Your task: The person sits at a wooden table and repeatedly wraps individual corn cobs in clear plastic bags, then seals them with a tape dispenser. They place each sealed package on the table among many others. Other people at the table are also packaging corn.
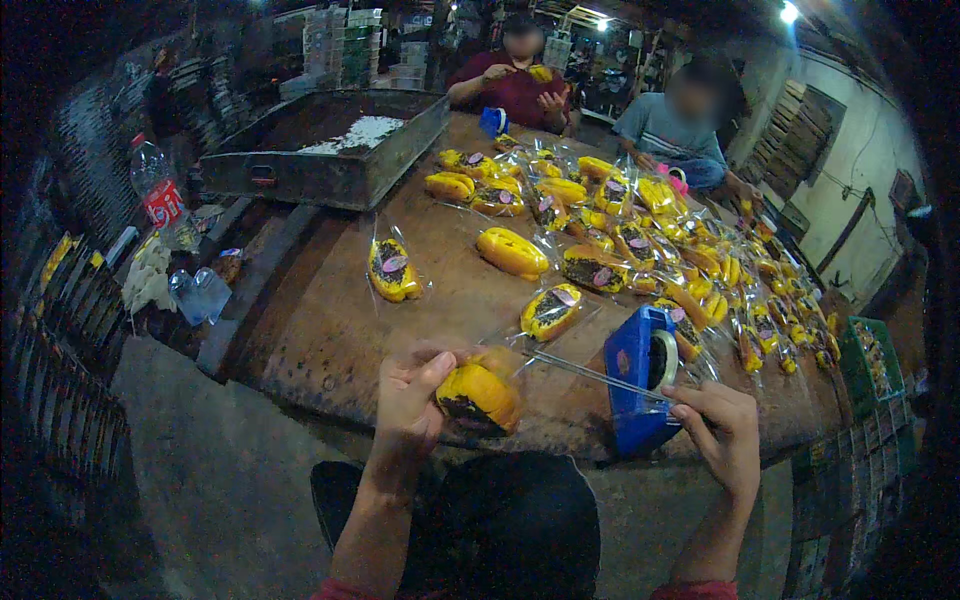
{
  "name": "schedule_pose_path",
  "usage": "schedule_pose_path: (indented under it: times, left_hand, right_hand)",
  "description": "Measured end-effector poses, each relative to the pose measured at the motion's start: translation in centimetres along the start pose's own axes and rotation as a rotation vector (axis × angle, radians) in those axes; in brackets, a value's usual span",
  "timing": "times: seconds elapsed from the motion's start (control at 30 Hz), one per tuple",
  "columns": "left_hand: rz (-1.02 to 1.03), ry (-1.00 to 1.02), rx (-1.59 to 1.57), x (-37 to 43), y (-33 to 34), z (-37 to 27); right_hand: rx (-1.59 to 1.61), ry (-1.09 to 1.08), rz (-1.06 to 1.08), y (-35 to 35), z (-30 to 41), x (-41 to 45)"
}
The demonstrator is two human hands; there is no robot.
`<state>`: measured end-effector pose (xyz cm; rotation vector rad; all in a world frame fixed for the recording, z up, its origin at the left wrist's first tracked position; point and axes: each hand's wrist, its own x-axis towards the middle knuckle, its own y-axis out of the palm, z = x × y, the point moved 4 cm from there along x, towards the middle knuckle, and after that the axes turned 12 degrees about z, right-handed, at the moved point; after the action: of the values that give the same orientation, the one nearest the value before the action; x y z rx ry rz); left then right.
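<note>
My left hand grips a yellow bread roll with dark filling, above the near edge of the wooden table. Between finger and thumb of my right hand is one end of a narrow clear strip. It stretches left toward the roll; whether it is tape or a plastic edge I cannot tell. Behind the strip, close to my right fingers, stands a blue tape dispenser with a tape roll. A wrapped roll lies just beyond my hands.
Many wrapped rolls spread across the table's right side, one wrapped roll apart at left. A large metal tray holds white material. A plastic bottle stands far left, a green crate at right. Two people sit across.
</note>
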<state>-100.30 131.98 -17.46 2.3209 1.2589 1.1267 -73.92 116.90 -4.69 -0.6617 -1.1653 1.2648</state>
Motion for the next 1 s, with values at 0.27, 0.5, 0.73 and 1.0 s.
schedule_pose_path:
  times: [0.27,0.5,0.73,1.0]
  left_hand:
    - [-0.003,-0.031,-0.035,0.2,0.1,0.2]
    - [0.067,-0.004,-0.111,0.3,0.5,0.5]
    - [0.128,-0.348,0.119,0.4,2.2,2.1]
    - [0.075,-0.275,0.068,1.5,3.4,3.3]
  right_hand:
    - [-0.007,0.003,0.018,-0.4,-0.3,-0.4]
    - [-0.025,0.009,0.044,-0.5,-0.2,-0.5]
    - [0.005,-0.019,0.119,0.0,-0.4,0.5]
    - [-0.115,-0.131,0.105,-0.8,-1.0,2.3]
